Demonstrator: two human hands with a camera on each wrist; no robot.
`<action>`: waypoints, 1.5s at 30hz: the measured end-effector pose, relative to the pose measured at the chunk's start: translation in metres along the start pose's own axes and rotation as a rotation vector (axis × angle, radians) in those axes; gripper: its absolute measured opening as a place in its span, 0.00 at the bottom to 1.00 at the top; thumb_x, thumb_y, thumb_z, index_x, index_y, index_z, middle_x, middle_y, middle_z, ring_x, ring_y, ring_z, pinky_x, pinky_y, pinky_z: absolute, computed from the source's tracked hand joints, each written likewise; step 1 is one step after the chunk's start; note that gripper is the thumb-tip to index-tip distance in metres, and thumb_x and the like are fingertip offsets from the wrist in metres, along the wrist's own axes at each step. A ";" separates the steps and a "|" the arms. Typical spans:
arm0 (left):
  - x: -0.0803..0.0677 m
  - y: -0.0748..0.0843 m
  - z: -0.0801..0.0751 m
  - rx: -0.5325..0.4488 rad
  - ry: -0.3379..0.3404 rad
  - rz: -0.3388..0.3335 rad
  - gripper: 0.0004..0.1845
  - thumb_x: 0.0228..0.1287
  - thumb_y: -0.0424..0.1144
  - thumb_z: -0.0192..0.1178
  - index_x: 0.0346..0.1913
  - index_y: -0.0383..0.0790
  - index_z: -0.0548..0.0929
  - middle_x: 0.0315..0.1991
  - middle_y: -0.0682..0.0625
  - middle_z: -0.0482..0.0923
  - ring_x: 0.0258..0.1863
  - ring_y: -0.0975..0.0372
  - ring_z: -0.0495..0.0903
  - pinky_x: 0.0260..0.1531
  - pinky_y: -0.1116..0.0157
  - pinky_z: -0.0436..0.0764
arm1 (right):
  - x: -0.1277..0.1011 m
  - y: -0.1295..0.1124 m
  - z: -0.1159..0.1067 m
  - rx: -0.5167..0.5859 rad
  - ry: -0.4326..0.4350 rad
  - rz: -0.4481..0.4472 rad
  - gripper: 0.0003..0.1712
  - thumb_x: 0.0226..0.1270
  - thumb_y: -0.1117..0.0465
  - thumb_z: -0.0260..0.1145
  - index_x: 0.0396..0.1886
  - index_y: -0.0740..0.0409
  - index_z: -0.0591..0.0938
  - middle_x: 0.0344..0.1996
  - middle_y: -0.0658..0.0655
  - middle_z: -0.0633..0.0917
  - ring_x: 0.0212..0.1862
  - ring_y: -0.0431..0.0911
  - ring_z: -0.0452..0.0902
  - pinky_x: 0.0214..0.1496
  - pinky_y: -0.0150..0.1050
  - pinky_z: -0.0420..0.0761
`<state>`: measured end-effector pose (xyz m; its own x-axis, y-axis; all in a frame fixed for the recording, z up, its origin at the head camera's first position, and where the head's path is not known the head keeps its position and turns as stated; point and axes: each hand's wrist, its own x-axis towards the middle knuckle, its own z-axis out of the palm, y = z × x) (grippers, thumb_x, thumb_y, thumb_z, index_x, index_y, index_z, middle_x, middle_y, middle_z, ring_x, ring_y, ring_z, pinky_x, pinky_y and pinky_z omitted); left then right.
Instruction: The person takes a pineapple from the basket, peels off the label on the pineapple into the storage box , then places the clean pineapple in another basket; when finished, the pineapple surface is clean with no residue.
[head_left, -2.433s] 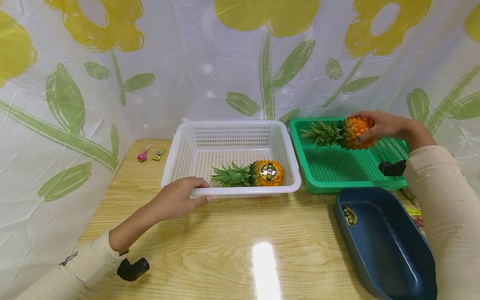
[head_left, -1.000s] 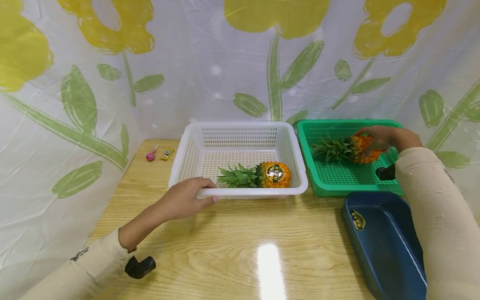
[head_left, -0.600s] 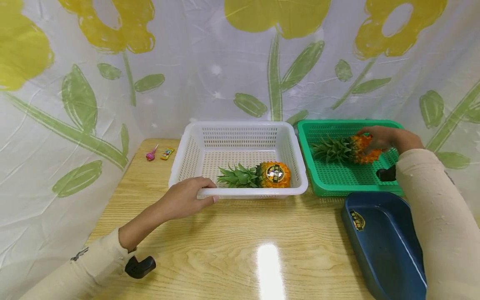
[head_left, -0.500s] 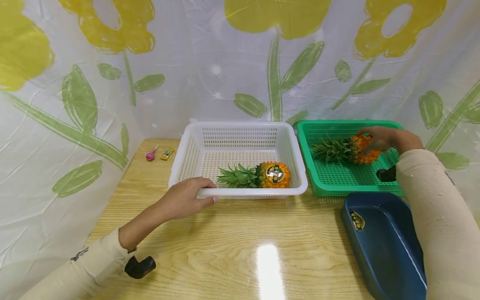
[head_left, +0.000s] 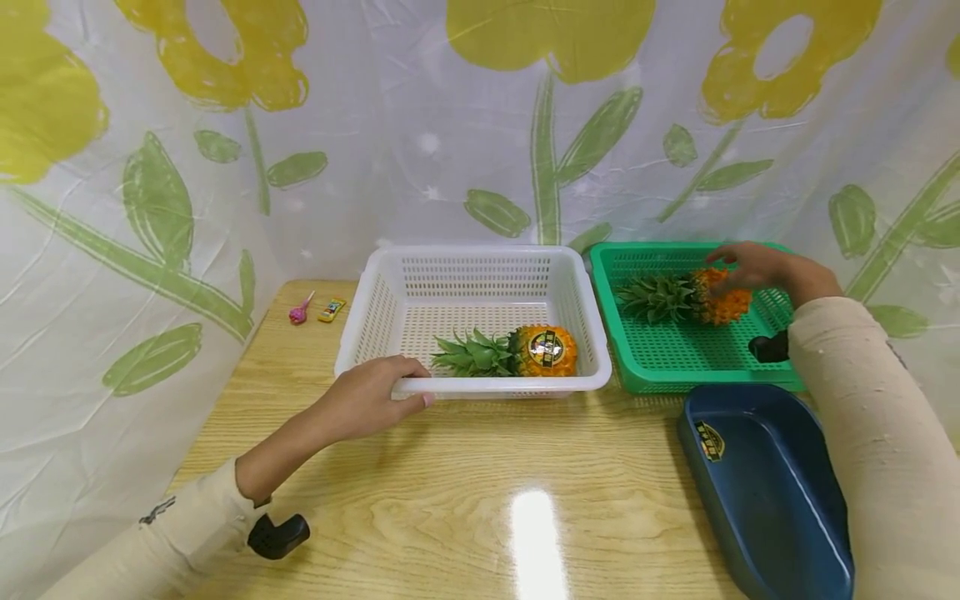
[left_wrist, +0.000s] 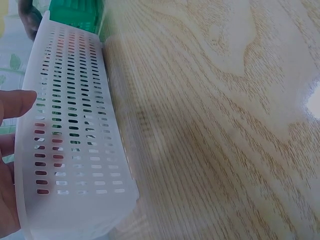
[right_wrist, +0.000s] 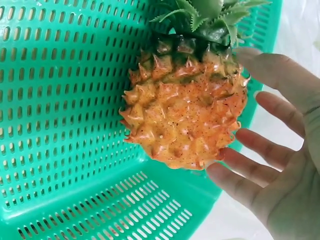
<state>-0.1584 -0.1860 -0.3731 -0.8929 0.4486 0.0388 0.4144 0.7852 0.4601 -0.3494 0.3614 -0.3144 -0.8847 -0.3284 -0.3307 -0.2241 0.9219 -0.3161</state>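
At the white basket (head_left: 502, 384) my left hand (head_left: 367, 398) grips the front rim near its left end, thumb outside and fingers over the edge. A pineapple (head_left: 551, 354) with a round label lies inside along the front wall, leaves to the left. In the green basket (head_left: 712, 377) lies a second pineapple (head_left: 729, 308), leaves also to the left. My right hand (head_left: 761, 268) is over it with spread fingers. In the right wrist view, the right hand (right_wrist: 292, 192) has its fingers loosely beside the orange fruit (right_wrist: 185, 112), not closed round it.
A dark blue tub (head_left: 765, 483) with a label stands before the green basket, under my right forearm. A lollipop (head_left: 299, 311) and a small yellow wrapped sweet (head_left: 332, 309) lie left of the white basket. A flowered curtain (head_left: 390, 167) hangs behind the table (head_left: 420, 500).
My right hand has lowered the second pineapple into the green basket, then loosened its fingers and lifted slightly off it. My left hand has kept its grip on the white rim.
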 end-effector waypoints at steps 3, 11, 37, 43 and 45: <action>0.000 0.000 0.000 -0.003 -0.004 -0.002 0.11 0.67 0.47 0.65 0.46 0.45 0.85 0.39 0.55 0.84 0.37 0.63 0.79 0.39 0.59 0.78 | -0.001 0.000 -0.001 0.010 0.001 0.005 0.42 0.69 0.54 0.68 0.73 0.72 0.61 0.68 0.85 0.58 0.65 0.80 0.56 0.58 0.73 0.67; 0.000 -0.001 0.000 -0.009 -0.006 -0.013 0.11 0.68 0.48 0.65 0.45 0.46 0.85 0.39 0.55 0.84 0.38 0.63 0.79 0.39 0.59 0.78 | -0.004 -0.001 -0.004 0.026 0.024 -0.003 0.43 0.69 0.52 0.69 0.74 0.70 0.61 0.69 0.83 0.59 0.66 0.78 0.57 0.59 0.72 0.67; -0.001 0.001 -0.002 0.000 -0.008 0.000 0.14 0.69 0.50 0.64 0.47 0.44 0.85 0.40 0.54 0.84 0.38 0.62 0.81 0.39 0.58 0.79 | -0.040 -0.067 0.001 0.128 0.078 -0.203 0.38 0.69 0.53 0.69 0.74 0.59 0.66 0.72 0.69 0.66 0.70 0.69 0.63 0.61 0.67 0.71; -0.003 0.000 -0.003 -0.030 0.001 -0.006 0.14 0.69 0.51 0.64 0.48 0.46 0.85 0.41 0.55 0.84 0.43 0.60 0.82 0.44 0.55 0.80 | -0.047 -0.089 0.007 0.123 0.088 -0.235 0.38 0.68 0.50 0.70 0.73 0.55 0.68 0.71 0.66 0.70 0.70 0.66 0.67 0.61 0.64 0.73; -0.003 -0.001 -0.003 -0.045 0.005 -0.009 0.13 0.69 0.51 0.64 0.48 0.48 0.85 0.42 0.56 0.84 0.45 0.60 0.82 0.47 0.54 0.79 | -0.049 -0.096 0.009 0.134 0.084 -0.244 0.38 0.67 0.49 0.71 0.73 0.53 0.69 0.70 0.65 0.71 0.70 0.64 0.67 0.61 0.63 0.74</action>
<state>-0.1562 -0.1894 -0.3710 -0.8976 0.4391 0.0387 0.3978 0.7693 0.5000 -0.2808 0.2873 -0.2755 -0.8433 -0.5139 -0.1572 -0.3834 0.7803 -0.4940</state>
